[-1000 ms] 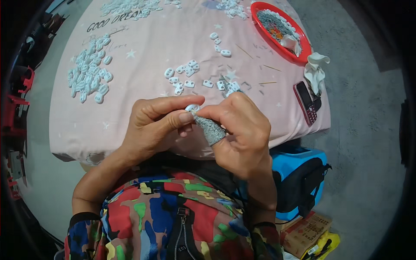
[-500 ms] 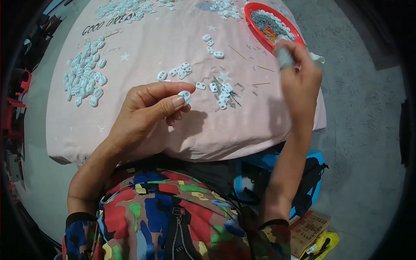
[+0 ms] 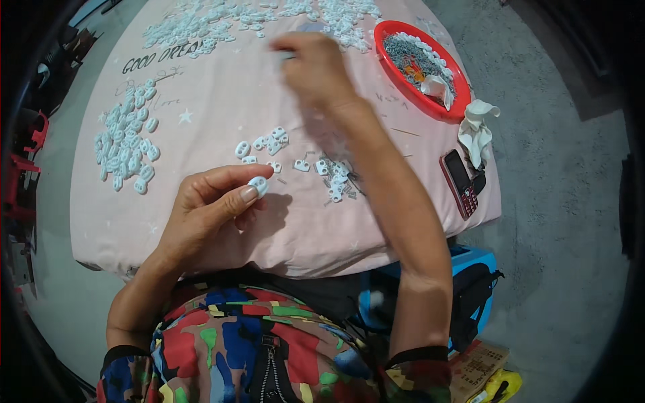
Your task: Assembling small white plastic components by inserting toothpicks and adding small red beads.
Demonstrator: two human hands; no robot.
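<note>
Thumb and index finger of my left hand [image 3: 213, 205] pinch a small white oval plastic piece [image 3: 259, 185] above the near part of the table. Farther off, my right hand [image 3: 316, 70] is over the middle of the table, smeared by motion. Its fingers look curled, with a greyish patch near the tips; whether it holds anything is unclear. Just beyond my left hand lies a small cluster of white pieces [image 3: 274, 140]. To the right of that, square white pieces [image 3: 336, 180] are mixed with thin grey metal bits. My right forearm covers part of the cloth beyond them.
A red basin [image 3: 430, 107] at the far right contains grey metal bits, white pieces and something orange. White cloth [image 3: 476, 134] and a keypad phone [image 3: 459, 183] lie along the right edge. Piles of white pieces sit at left [image 3: 127, 141] and far back [image 3: 201, 23].
My right hand has swung left from beside the red basin to the middle of the table, uncovering the phone and cloth. My left hand keeps its pinch; the view has shifted slightly.
</note>
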